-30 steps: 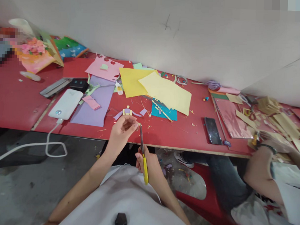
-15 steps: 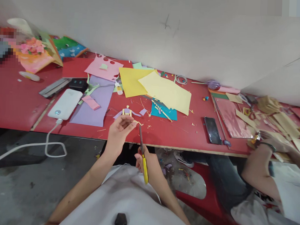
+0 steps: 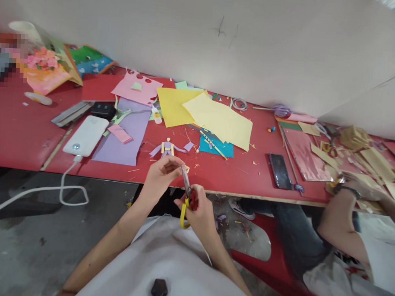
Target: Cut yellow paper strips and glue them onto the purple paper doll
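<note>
The left hand (image 3: 163,172), over the front edge of the red desk (image 3: 229,175), pinches a small pale-yellow paper piece (image 3: 187,169) between thumb and fingertips; the right hand (image 3: 200,210), just short of that edge, is curled around yellow-and-red-handled metal scissors (image 3: 187,188), tips directed at the piece. A lilac-and-cream paper figure (image 3: 167,148) lies beyond the left hand, inward from the front edge.

The scissors (image 3: 187,192) have metal blades (image 3: 185,177) and smooth, plastic-looking handles (image 3: 183,213). Near the tabletop's (image 3: 235,177) front edge, the phone (image 3: 280,171) looks glossy.
</note>
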Tool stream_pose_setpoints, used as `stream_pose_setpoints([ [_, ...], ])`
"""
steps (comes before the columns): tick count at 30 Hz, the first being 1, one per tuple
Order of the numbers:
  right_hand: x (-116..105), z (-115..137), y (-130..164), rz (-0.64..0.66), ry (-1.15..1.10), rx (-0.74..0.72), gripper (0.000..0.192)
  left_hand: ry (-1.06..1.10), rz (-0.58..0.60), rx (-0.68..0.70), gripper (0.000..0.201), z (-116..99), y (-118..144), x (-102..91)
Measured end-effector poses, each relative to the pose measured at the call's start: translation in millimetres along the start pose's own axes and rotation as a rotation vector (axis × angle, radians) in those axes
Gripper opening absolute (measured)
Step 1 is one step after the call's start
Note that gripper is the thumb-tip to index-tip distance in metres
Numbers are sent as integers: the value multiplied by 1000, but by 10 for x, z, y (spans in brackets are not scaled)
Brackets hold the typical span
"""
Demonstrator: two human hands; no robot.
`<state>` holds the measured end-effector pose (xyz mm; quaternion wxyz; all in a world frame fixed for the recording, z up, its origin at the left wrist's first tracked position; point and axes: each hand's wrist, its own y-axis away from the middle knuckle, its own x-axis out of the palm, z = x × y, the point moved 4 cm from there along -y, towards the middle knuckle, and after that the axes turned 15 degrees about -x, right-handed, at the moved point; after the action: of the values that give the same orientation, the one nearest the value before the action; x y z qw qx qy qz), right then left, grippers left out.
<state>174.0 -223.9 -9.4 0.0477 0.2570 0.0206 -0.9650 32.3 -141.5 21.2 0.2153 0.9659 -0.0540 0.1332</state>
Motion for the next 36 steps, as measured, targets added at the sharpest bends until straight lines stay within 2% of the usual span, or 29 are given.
stream_pose_setpoints([
  [2, -32, 10, -43, -154, -74, -5, 35, -24, 12, -23, 26, 21, 15, 25],
  [6, -64, 76, -171, -455, -383, -110, 35, -74, 20, -36, 26, 73, 50, 71],
  [8, -69, 119, -227, -537, -454, -148, 38, -81, 43, -53, 26, 109, 59, 82],
  [15, -81, 154, -291, -547, -450, -159, 37, -41, 93, -113, 30, 167, 48, 46],
  [22, -256, -159, -386, -700, -448, -92, 44, 48, 64, -114, 23, 138, 28, -36],
  [26, -301, -280, -460, -630, -471, -73, 40, 59, 55, -126, 19, 142, 24, -53],
  [30, -278, -253, -400, -556, -468, -65, 37, 70, 36, -140, 20, 165, 22, -56],
  [33, -135, -218, -290, -328, -448, -56, 38, 86, 15, -133, 22, 174, 13, -63],
  [36, 44, -220, -152, -91, -339, -88, 50, 76, -22, -110, 21, 159, 0, -72],
])
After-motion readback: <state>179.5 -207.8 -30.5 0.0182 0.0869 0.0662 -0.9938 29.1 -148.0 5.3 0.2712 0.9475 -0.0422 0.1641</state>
